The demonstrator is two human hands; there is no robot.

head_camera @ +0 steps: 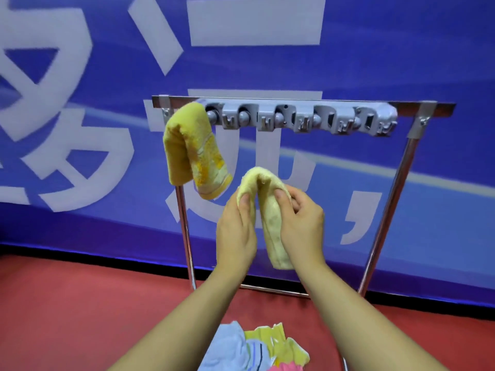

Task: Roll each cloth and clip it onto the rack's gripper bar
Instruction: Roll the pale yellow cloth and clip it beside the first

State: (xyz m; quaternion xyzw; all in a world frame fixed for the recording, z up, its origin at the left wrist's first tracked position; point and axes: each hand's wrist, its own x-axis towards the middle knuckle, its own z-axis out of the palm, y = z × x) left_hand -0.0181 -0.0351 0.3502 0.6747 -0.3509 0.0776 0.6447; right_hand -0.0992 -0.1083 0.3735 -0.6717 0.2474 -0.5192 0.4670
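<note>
Both forearms are bare, no sleeves; short nails on the fingers (pixel 244 201).

Gripper bar (pixel 300 117): leftmost clip blocked by hung yellow cloth (pixel 191 148). Clips to its right bare, open approach from below. Cloth pile (pixel 257 349) crowds floor (pixel 80 317) near rack's base.

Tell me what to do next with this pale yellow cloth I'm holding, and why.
Probably lift the pale yellow cloth up to the free slot beside the darker yellow cloth on the gripper bar. It already looks rolled and doubled over between your left hand and right hand.
</note>
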